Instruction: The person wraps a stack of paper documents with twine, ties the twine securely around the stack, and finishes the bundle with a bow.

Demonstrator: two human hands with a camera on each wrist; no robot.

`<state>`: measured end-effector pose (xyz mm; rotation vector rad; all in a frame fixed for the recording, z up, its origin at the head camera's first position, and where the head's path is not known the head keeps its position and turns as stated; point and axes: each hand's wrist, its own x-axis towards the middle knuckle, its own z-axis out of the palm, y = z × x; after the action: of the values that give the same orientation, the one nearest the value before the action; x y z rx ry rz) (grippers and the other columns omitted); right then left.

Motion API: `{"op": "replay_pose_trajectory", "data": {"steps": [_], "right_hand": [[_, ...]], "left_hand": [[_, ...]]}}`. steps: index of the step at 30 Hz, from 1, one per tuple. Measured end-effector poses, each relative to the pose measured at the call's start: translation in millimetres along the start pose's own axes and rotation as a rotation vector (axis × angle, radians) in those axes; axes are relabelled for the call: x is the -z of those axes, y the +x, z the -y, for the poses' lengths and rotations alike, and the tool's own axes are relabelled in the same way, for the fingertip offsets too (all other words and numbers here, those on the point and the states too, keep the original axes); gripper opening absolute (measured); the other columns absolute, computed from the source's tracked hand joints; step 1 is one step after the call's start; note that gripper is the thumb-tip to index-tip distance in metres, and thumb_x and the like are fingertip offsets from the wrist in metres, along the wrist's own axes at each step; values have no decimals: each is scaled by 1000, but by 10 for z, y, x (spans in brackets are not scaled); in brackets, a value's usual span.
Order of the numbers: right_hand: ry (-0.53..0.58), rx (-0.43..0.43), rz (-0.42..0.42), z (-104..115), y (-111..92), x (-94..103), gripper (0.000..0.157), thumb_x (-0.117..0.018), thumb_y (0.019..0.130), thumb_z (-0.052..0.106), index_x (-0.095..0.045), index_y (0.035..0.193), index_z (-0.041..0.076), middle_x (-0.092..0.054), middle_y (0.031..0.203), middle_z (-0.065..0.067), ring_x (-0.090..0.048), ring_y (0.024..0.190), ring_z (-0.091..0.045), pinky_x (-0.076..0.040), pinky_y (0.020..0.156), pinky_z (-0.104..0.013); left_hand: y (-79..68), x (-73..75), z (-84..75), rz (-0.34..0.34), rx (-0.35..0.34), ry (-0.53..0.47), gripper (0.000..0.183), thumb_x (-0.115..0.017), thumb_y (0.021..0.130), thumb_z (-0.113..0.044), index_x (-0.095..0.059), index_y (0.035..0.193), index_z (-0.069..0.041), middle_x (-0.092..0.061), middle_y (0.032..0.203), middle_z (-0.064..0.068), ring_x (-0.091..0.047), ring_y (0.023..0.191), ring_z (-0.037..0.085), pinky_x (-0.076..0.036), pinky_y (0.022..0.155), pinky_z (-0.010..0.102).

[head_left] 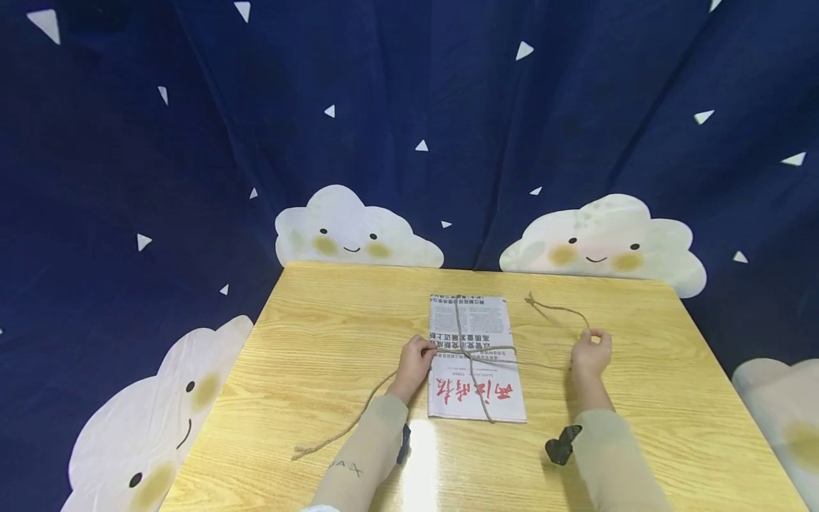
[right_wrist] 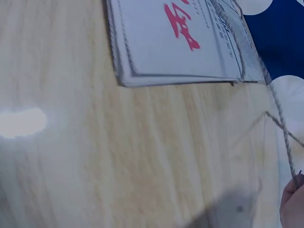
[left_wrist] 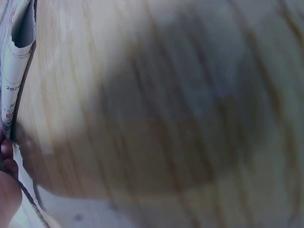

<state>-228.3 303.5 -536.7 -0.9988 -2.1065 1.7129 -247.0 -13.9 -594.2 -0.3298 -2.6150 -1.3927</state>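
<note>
A folded newspaper (head_left: 476, 391) with red characters lies mid-table, twine (head_left: 461, 323) crossing over it both ways and meeting near its middle. At the paper's left edge my left hand (head_left: 414, 363) pinches one twine end, whose tail trails down-left over the table. Off to the right, my right hand (head_left: 590, 355) grips the other end, the stretch from the paper to it drawn nearly straight. Its loose tail curves to a frayed tip up the table. In the left wrist view only a few fingertips (left_wrist: 7, 149) show beside the newspaper (left_wrist: 16, 66). The right wrist view catches the twine (right_wrist: 280, 111) running into the right hand (right_wrist: 292, 204).
The wooden table (head_left: 333, 313) reaches back to a dark blue curtain (head_left: 384, 85) printed with white clouds and triangles. Black wrist devices (head_left: 563, 445) sit on both sleeves. Light glares off the table's front middle.
</note>
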Motion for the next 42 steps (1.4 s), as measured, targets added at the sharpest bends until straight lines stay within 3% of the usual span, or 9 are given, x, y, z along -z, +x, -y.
{"op": "replay_pose_trajectory", "data": {"steps": [4, 10, 16, 19, 22, 28, 32, 39, 42], "right_hand": [[118, 0, 108, 121, -21, 42, 24, -50, 93, 34, -50, 110, 18, -47, 74, 6, -39, 50, -2, -37, 45, -14], [347, 52, 477, 319, -77, 67, 16, -57, 90, 26, -57, 102, 16, -47, 56, 6, -36, 43, -3, -31, 37, -15], [374, 107, 831, 334, -38, -32, 15, -48, 95, 16, -63, 95, 18, -38, 52, 9, -29, 43, -1, -23, 39, -15], [276, 136, 936, 282, -13, -188, 20, -44, 97, 14, -63, 94, 18, -36, 52, 10, -29, 43, -1, -21, 40, -16], [67, 193, 939, 232, -24, -386, 14, -50, 95, 19, -64, 97, 15, -36, 53, 8, -30, 43, -2, -23, 41, -18], [-306, 451, 693, 196, -155, -756, 28, -63, 86, 23, -67, 99, -2, -66, 86, -8, -59, 77, -15, -49, 69, -27], [-356, 510, 626, 178, -208, -903, 26, -54, 92, 16, -64, 108, -3, -60, 112, -22, -55, 102, -33, -46, 88, -44], [-349, 522, 825, 66, -160, -946, 44, -39, 95, 2, -32, 138, -3, -45, 127, -30, -45, 114, -43, -36, 98, -52], [-357, 502, 788, 39, -158, -892, 51, -40, 91, -5, -26, 140, -3, -40, 130, -32, -39, 119, -46, -31, 102, -53]], "left_hand": [[-6, 4, -8, 9, 2, 1, 8, -63, 82, 0, -68, 89, 2, -56, 79, 5, -56, 75, 17, -51, 67, 21], [-5, 18, -29, 26, 20, 4, 9, -62, 84, -2, -68, 90, 1, -55, 80, 4, -55, 75, 15, -50, 67, 21], [-9, 18, -39, 16, 2, 10, 8, -63, 83, -1, -68, 89, 2, -55, 79, 5, -56, 74, 16, -50, 66, 22], [-10, 17, -36, 8, -9, 7, 8, -63, 83, -1, -68, 89, 3, -56, 79, 7, -56, 74, 17, -51, 65, 22], [-11, 18, -30, 5, -10, 1, 8, -63, 83, 0, -68, 89, 4, -56, 79, 7, -56, 73, 18, -51, 65, 22], [-10, 10, -13, 7, -22, 5, 7, -63, 83, 0, -68, 87, 3, -56, 79, 6, -56, 74, 17, -51, 66, 21], [-4, 9, -14, 7, -17, 1, 7, -63, 82, 1, -68, 87, 3, -56, 80, 7, -56, 75, 18, -51, 66, 22], [0, 7, -13, 18, 0, 6, 7, -63, 82, 1, -68, 87, 3, -56, 80, 7, -56, 76, 18, -51, 67, 22], [-1, 9, -19, 22, 6, 4, 7, -63, 82, 1, -68, 88, 3, -56, 80, 6, -56, 76, 18, -51, 67, 22]]}}
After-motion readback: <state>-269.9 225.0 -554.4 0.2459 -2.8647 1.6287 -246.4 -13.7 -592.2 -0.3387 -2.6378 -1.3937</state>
